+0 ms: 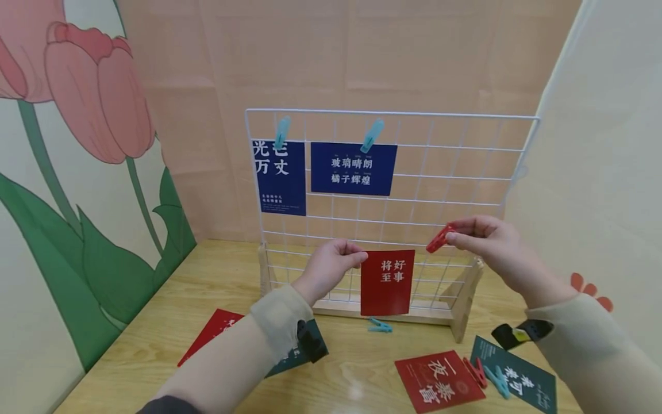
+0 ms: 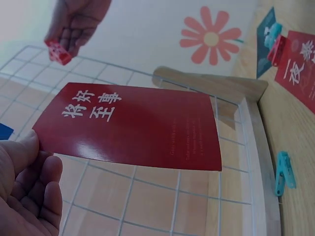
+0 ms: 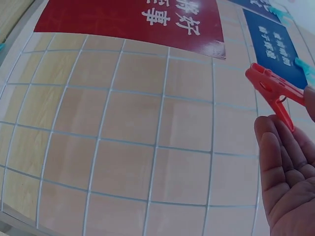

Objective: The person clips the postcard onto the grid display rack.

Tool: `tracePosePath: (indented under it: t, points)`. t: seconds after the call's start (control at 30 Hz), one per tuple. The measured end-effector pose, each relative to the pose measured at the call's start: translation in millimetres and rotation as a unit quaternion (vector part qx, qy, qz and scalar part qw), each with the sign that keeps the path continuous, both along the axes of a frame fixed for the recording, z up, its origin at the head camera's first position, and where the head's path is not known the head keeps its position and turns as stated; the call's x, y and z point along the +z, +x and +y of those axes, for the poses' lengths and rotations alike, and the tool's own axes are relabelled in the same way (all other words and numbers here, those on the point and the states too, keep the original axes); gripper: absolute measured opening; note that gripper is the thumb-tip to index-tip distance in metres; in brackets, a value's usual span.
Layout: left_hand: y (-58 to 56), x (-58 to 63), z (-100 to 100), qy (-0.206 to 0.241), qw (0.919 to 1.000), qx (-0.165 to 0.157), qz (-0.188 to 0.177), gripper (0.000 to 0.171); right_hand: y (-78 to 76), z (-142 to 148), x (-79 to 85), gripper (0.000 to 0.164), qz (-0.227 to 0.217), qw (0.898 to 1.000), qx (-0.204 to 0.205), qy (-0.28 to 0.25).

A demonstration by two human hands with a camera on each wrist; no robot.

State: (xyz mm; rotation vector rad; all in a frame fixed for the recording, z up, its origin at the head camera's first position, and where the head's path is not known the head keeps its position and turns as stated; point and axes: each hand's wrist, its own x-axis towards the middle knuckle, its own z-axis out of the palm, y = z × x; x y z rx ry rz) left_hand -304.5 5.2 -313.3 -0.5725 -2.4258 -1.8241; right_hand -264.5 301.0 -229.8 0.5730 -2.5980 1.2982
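The red card (image 1: 387, 293) (likely light, bendy, best held by edges) is pinched by the left hand (image 1: 331, 267), a red peg (image 1: 438, 240) by the right hand (image 1: 495, 244)

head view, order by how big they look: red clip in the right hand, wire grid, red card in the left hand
1. Wire grid
2. Held red card
3. Held red clip

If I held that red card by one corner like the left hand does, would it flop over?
Probably not much: the red card looks nearly flat though the left hand pinches just one corner. It might bend a little, since its long edge bows slightly. It's likely light too, being so thin.
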Motion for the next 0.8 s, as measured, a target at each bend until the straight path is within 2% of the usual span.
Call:
tracePosePath:
  t: [0.23, 0.53, 0.8]
  points:
    - [1.9, 16.1, 1.9, -0.005, 0.9999, 0.005, 0.013, 0.013, -2.9, -0.8, 10.6, 0.027, 0.025, 0.999, 0.007, -0.020]
    - [1.3, 37.4, 7.0, 0.004, 0.9997, 0.011, 0.024, 0.010, -6.7, -0.3, 26.4, 0.025, 0.047, 0.998, 0.014, -0.038]
    - [1.0, 57.8, 11.7, -0.008, 0.9986, 0.022, 0.047, 0.009, -8.7, 1.4, 38.2, 0.022, 0.059, 0.996, 0.001, -0.064]
